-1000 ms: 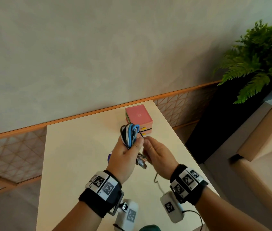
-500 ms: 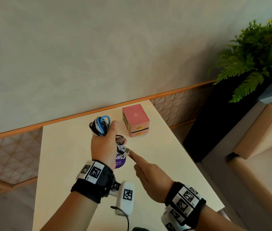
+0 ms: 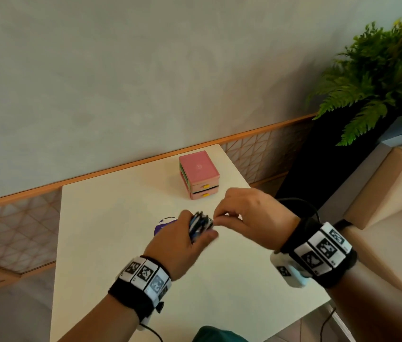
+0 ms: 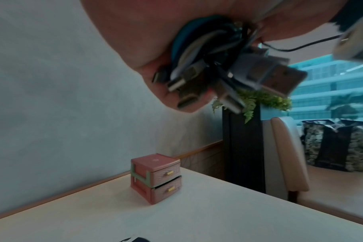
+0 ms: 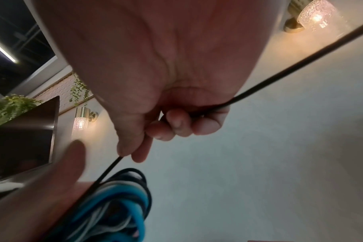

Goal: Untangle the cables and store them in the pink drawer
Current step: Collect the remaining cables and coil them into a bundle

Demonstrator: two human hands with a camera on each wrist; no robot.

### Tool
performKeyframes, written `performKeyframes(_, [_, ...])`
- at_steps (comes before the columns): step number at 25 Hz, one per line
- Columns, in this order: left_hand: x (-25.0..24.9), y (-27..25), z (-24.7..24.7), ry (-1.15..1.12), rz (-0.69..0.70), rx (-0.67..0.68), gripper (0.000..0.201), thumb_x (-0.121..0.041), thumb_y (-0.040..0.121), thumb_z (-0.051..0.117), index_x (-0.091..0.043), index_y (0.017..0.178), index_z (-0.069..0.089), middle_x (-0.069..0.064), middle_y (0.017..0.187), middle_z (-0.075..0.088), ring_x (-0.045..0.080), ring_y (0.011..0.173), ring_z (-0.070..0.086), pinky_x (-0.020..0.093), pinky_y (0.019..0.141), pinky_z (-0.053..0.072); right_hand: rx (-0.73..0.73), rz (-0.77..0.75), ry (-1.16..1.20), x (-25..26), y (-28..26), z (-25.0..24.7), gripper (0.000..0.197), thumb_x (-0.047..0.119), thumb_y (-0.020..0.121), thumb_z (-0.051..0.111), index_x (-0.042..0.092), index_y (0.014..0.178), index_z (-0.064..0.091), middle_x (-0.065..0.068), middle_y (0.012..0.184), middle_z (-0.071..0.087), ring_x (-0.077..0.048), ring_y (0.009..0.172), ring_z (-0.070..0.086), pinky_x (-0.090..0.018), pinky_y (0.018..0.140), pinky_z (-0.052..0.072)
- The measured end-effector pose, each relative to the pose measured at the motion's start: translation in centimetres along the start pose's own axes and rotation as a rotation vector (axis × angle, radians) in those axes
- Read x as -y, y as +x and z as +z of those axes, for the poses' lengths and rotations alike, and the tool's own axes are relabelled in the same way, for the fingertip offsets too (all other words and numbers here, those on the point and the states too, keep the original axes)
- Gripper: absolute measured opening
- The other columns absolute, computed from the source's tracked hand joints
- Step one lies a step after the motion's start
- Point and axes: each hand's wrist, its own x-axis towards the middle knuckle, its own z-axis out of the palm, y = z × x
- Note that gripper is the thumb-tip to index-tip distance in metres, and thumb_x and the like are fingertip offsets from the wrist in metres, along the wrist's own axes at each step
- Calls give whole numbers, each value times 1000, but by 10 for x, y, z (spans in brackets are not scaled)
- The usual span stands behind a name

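My left hand (image 3: 190, 233) grips a bundle of blue, black and white cables (image 3: 199, 224) above the middle of the table. In the left wrist view the bundle's USB plugs (image 4: 265, 77) stick out below the palm. My right hand (image 3: 232, 215) pinches a thin black cable (image 5: 108, 170) that runs out of the bundle (image 5: 118, 206), thumb against forefinger, the other fingers curled. The pink drawer unit (image 3: 198, 174) stands behind the hands near the table's far edge; its two drawers with yellow handles (image 4: 169, 181) look pushed in.
A round purple disc (image 3: 164, 224) lies on the white table (image 3: 111, 238), partly under my left hand. A black planter with a fern (image 3: 372, 77) stands past the table's right side, next to a beige bench (image 3: 380, 183). The wall runs close behind.
My left hand has come down and to the right with the bundle. My right hand, which was pointing at a plug, has risen and now pinches a black cable at the bundle.
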Motion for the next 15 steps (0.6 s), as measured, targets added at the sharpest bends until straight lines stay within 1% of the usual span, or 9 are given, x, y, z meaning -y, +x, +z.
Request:
performKeyframes(1, [-3, -3, 4, 12, -5, 41, 69, -93, 75, 43, -29, 98, 41, -7, 73, 60, 14, 63, 60, 35, 56, 41, 18, 7, -6, -4, 1, -3, 19, 40, 99, 63, 26, 99, 76, 17, 86, 61, -1, 77, 51, -19, 73, 48])
performKeyframes(3, [-6, -2, 7, 53, -56, 110, 49, -66, 86, 62, -25, 104, 42, -6, 82, 65, 18, 69, 66, 36, 57, 49, 43, 33, 5, -10, 0, -6, 21, 45, 98, 62, 28, 99, 75, 19, 88, 61, -1, 78, 54, -14, 74, 47])
performKeyframes(5, [-5, 1, 3, 117, -89, 175, 35, -36, 93, 60, -21, 119, 41, 1, 90, 70, 24, 76, 73, 37, 60, 56, 47, 30, 13, -11, -1, -5, 24, 47, 97, 60, 28, 99, 74, 18, 90, 63, -2, 82, 57, -15, 75, 49])
performKeyframes(6, [-5, 1, 0, 177, -69, 215, 48, -30, 95, 57, -19, 136, 36, 4, 95, 72, 25, 80, 73, 38, 64, 58, 55, 14, 11, -10, -1, -4, 24, 47, 97, 59, 28, 100, 74, 17, 91, 63, -3, 83, 58, -17, 76, 51])
performKeyframes(7, [-5, 1, -1, 243, -20, 259, 69, -28, 96, 56, -17, 154, 20, 4, 99, 73, 23, 82, 72, 40, 70, 60, 58, -6, 17, -9, 1, -3, 24, 47, 96, 59, 29, 100, 74, 16, 92, 64, -5, 84, 59, -19, 77, 52])
performKeyframes(9, [-13, -2, -2, 312, 110, 327, 95, -26, 97, 53, -18, 162, -15, 2, 91, 71, 20, 76, 69, 42, 73, 60, 43, -27, 86, -11, 4, -1, 20, 46, 94, 67, 29, 98, 76, 14, 91, 65, -8, 84, 61, -25, 75, 54])
performKeyframes(11, [-23, -5, -1, 251, 180, 367, 83, -24, 94, 54, -11, 160, 6, 3, 79, 66, 21, 67, 67, 42, 63, 57, 34, 27, 265, -16, 7, 2, 19, 44, 87, 78, 26, 93, 77, 12, 88, 69, -14, 82, 65, -34, 73, 57])
performKeyframes(13, [-31, -7, -3, 91, 175, 412, 57, -29, 90, 62, -12, 137, 34, 2, 75, 65, 20, 61, 68, 38, 57, 57, 49, 153, 462, -24, 12, 7, 33, 50, 78, 83, 19, 87, 75, 0, 87, 75, -21, 79, 70, -45, 75, 60])
performKeyframes(15, [-37, -7, -3, -122, 177, 376, 48, -35, 84, 70, -18, 117, 40, -5, 73, 62, 11, 59, 66, 30, 56, 54, 46, 254, 636, -32, 14, 21, 43, 58, 77, 80, 17, 85, 69, -6, 86, 74, -27, 78, 68, -46, 78, 60])
